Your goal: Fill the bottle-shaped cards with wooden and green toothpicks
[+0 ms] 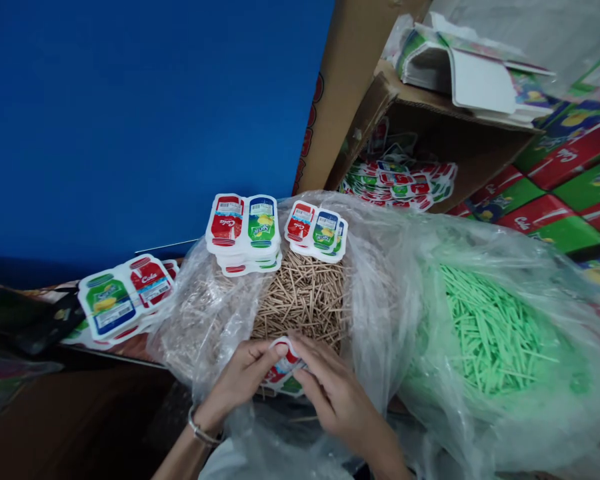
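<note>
Both my hands are on a small printed can-shaped card (285, 363) with red, white and green on it. My left hand (247, 373), with a bracelet at the wrist, pinches its upper left edge between thumb and fingers. From the right, my right hand (327, 380) closes its fingers on the card's other side, partly covering it. Just beyond the hands, short brown sticks (305, 293) fill a clear plastic bag (380, 313). A stack of double-can cards (244, 227) marked Cola and Sprite lies on the bag's far left, and a smaller stack (317, 230) sits beside it.
More double-can cards (125, 300) lie at the left, near a black object (55, 323). Bright green sticks (495, 333) fill a clear bag on the right. Behind stands an open cardboard box (480, 147) holding many cards. Printed cartons (560, 193) are stacked at far right; a blue panel (145, 120) rises behind.
</note>
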The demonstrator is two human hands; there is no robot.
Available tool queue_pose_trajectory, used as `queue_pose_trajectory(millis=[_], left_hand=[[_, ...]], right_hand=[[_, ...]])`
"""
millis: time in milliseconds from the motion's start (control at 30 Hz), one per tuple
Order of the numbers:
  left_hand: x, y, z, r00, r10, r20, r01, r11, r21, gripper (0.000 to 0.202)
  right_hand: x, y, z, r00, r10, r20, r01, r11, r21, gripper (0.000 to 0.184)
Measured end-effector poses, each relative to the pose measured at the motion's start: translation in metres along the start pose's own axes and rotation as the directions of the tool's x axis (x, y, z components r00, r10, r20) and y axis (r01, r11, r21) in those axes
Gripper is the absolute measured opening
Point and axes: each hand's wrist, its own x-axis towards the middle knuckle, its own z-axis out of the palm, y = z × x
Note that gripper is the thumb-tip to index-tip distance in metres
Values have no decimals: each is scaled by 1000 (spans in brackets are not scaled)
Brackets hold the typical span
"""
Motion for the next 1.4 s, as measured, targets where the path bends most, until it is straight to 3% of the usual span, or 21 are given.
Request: queue_pose_trajectory(millis=[67, 167, 233, 333, 433, 533, 633, 700, 733, 800, 833, 900, 933, 967, 1000, 1033, 1133, 1233, 1333, 1400], left_hand=[[0, 5, -4, 999, -6, -40, 5, 1000, -13, 42], [-3, 10, -14, 980, 7, -197, -14, 999, -30, 47], [-6, 10, -19, 962, 37, -271, -39, 999, -1, 48], [-8, 8, -24, 973, 94, -209, -77, 993, 87, 44], [-8, 6, -22, 977, 185, -102, -161, 965, 205, 35], [-9, 6, -19, 964, 264, -15, -248, 923, 295, 30], [-13, 6, -18, 950, 307, 47, -302, 877, 373, 26], [-15, 6, -17, 943, 324, 74, -324, 850, 416, 24], [-16, 6, -16, 938, 334, 92, -340, 837, 429, 24], [-17, 7, -13, 926, 353, 136, -375, 812, 448, 25], [-17, 7, -11, 919, 359, 159, -391, 799, 456, 25], [-17, 8, -4, 911, 356, 207, -412, 784, 465, 25], [-16, 9, -1, 907, 349, 233, -420, 781, 463, 25], [-16, 9, 2, 903, 343, 257, -427, 780, 458, 26], [-16, 10, 5, 898, 339, 280, -435, 778, 453, 27], [-16, 11, 7, 893, 337, 298, -443, 776, 449, 28], [-17, 11, 12, 880, 343, 329, -466, 762, 450, 32], [-16, 10, 14, 874, 338, 350, -472, 763, 442, 34], [-14, 8, 14, 889, 343, 303, -450, 782, 432, 31], [-13, 5, 12, 911, 342, 233, -411, 812, 414, 30]], right_hand=[[1, 2, -5, 996, 67, -57, -61, 994, 91, 40], [-9, 10, -10, 949, 233, -213, -203, 967, 154, 30], [-25, 17, -1, 962, 242, -127, -236, 970, 56, 22], [-54, 31, 36, 969, 174, 178, -119, 951, -286, 16], [-78, 47, 85, 955, 236, 179, -79, 785, -615, 27], [-86, 54, 105, 951, 252, 180, -80, 762, -643, 31], [-78, 42, 75, 942, 245, 227, -98, 852, -515, 25], [-67, 24, 37, 949, 161, 273, -94, 965, -245, 20], [-62, 15, 18, 964, 121, 238, -107, 992, -71, 15], [-53, -4, -11, 996, 85, -3, -82, 965, 251, 9], [-48, -12, -19, 964, 121, -239, -23, 927, 374, 8], [-39, -24, -20, 766, 232, -600, 75, 894, 441, 3], [-34, -27, -16, 658, 262, -706, 95, 901, 423, 4], [-30, -30, -9, 585, 269, -765, 89, 917, 390, 11], [-26, -31, -1, 551, 257, -794, 71, 934, 351, 18], [-23, -31, 6, 547, 241, -801, 48, 947, 318, 23], [-20, -29, 20, 605, 201, -771, -9, 969, 245, 23], [-18, -22, 20, 706, 121, -698, -8, 987, 163, 24], [-14, -16, 11, 845, -32, -534, 36, 999, -2, 26], [-14, -12, 3, 905, -127, -405, 88, 990, -114, 21]])
